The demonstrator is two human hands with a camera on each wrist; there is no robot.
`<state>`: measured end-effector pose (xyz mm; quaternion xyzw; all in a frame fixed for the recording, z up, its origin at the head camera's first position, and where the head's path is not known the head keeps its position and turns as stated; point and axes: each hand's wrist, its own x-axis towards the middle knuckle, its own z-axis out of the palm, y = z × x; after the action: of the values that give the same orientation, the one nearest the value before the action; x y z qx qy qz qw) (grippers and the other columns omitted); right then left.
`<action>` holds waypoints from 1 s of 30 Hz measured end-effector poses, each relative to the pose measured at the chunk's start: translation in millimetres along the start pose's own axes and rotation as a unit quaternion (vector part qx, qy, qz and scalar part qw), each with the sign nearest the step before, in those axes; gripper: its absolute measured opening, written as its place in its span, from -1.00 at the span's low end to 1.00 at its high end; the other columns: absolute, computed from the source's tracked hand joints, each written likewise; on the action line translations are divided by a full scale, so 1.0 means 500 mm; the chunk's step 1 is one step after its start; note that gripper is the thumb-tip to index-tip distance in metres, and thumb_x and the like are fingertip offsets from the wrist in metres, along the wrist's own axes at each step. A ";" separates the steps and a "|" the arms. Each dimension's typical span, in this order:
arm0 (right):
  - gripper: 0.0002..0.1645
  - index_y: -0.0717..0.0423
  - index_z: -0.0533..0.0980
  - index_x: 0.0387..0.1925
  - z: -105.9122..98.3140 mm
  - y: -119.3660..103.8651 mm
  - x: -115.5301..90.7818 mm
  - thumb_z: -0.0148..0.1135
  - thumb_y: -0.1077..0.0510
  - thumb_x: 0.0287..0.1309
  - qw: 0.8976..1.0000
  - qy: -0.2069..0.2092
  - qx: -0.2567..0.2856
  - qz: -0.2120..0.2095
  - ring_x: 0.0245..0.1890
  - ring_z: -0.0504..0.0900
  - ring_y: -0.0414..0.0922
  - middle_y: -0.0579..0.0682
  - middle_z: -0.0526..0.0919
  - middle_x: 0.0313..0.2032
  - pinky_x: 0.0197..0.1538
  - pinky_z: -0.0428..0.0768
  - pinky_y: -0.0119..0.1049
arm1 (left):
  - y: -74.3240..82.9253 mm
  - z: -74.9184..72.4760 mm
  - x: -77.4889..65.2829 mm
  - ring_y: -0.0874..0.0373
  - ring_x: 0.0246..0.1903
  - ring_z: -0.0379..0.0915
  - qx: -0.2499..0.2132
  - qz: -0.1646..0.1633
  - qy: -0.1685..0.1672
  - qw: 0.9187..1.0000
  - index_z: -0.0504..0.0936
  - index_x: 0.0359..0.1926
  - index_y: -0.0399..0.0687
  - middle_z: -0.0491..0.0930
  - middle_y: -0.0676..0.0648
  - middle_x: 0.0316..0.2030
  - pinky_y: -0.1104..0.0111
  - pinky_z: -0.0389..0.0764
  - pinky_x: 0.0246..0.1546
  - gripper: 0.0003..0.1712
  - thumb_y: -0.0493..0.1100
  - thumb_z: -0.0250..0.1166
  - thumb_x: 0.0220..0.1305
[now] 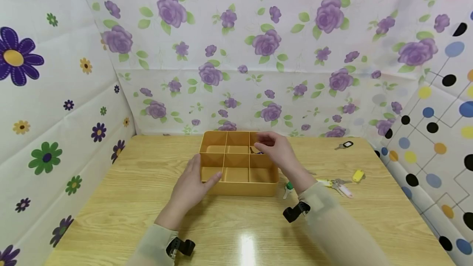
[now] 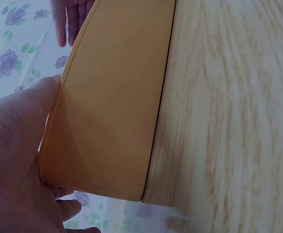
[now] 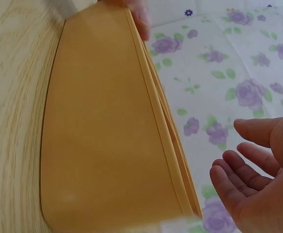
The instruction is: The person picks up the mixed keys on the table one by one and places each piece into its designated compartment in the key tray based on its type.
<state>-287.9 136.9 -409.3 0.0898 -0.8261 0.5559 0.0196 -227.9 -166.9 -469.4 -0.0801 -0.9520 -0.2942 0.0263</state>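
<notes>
A yellow-orange storage box (image 1: 240,189) with six compartments stands on the table. My left hand (image 1: 187,186) holds its front left corner, the thumb over the front rim and the fingers along the left side. Above the back right compartment is my right hand (image 1: 277,151), fingers loosely bent and nothing in them; the right wrist view shows it apart from the box. A small key with a dark blue part (image 1: 260,152) shows in that compartment, partly hidden by the divider and hand.
Right of the box lie a key with a green tag (image 1: 289,186), keys with yellow and pink tags (image 1: 337,184), a yellow tag (image 1: 358,175) and a key with a black tag (image 1: 347,144). Patterned cloths hang behind and at both sides.
</notes>
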 end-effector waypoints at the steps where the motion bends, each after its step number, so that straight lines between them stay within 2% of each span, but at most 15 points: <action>1: -0.48 0.15 0.61 0.42 -0.007 0.003 -0.002 0.42 0.14 0.55 1.000 0.001 0.001 0.001 0.25 0.67 0.09 0.24 0.67 0.30 0.31 0.68 0.03 | 0.000 -0.001 0.000 -0.33 0.72 -0.21 0.001 0.002 0.002 1.000 -0.22 0.77 -0.34 -0.17 -0.35 0.75 -0.19 0.00 0.65 0.52 0.78 -0.01 0.36; 5: -0.47 0.11 0.59 0.44 -0.038 0.014 -0.009 0.42 0.10 0.55 1.000 0.000 -0.005 0.003 0.28 0.66 0.09 0.23 0.66 0.32 0.34 0.65 0.06 | 0.002 -0.004 0.000 -0.35 0.71 -0.19 0.005 0.007 0.006 1.000 -0.19 0.76 -0.36 -0.16 -0.36 0.75 -0.18 0.01 0.65 0.53 0.79 -0.03 0.35; 11: -0.42 0.08 0.56 0.48 -0.085 0.028 -0.021 0.41 0.03 0.57 0.999 0.001 -0.049 0.007 0.31 0.64 0.13 0.19 0.66 0.32 0.36 0.64 0.12 | 0.001 -0.004 0.001 -0.34 0.71 -0.19 0.004 0.005 0.005 1.000 -0.21 0.77 -0.34 -0.17 -0.34 0.75 -0.19 0.00 0.65 0.54 0.80 -0.05 0.34; 19: -0.45 0.13 0.53 0.50 -0.137 0.041 -0.042 0.34 0.08 0.62 0.998 -0.008 -0.067 0.007 0.30 0.64 0.17 0.24 0.65 0.32 0.36 0.63 0.17 | 0.001 -0.006 0.000 -0.36 0.71 -0.17 0.001 0.008 0.011 1.000 -0.19 0.77 -0.35 -0.15 -0.35 0.75 -0.22 0.02 0.64 0.51 0.77 0.01 0.38; 25: -0.46 0.15 0.55 0.48 -0.167 0.059 -0.054 0.35 0.09 0.61 0.993 -0.011 -0.121 -0.004 0.26 0.67 0.16 0.19 0.68 0.27 0.30 0.67 0.16 | 0.001 -0.004 0.000 -0.35 0.71 -0.18 -0.004 0.009 0.009 1.000 -0.17 0.77 -0.35 -0.15 -0.35 0.75 -0.22 0.02 0.64 0.53 0.79 -0.01 0.35; 30: -0.47 0.17 0.56 0.46 -0.187 0.071 -0.064 0.35 0.10 0.61 0.988 -0.033 -0.151 0.003 0.24 0.69 0.16 0.19 0.68 0.30 0.27 0.70 0.15 | -0.004 0.000 -0.002 -0.35 0.71 -0.18 -0.005 0.007 0.008 1.000 -0.18 0.77 -0.35 -0.14 -0.35 0.75 -0.21 0.02 0.64 0.52 0.78 -0.01 0.36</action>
<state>-268.8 240.1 -410.6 0.1018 -0.9009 0.4219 0.0035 -227.4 -168.6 -470.5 -0.0850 -0.9498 -0.2989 0.0356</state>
